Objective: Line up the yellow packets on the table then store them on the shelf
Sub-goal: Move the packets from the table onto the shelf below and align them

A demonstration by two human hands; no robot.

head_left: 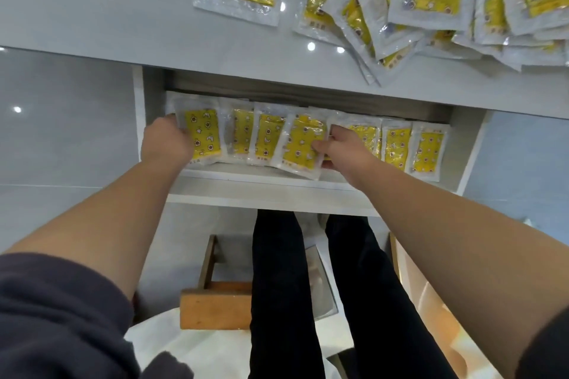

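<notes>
Straightening shelf [261, 176] row of yellow packets [266, 135]: right grip [341, 148] pinches tilted packet [300, 144] just left of it, top leaning right; left grip [167, 141] against end packet [201, 135], fingers hidden, hold unclear.

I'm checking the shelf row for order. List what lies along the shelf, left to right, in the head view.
left hand → first packet → tilted packet → right hand → second-to-last packet → end packet
</notes>
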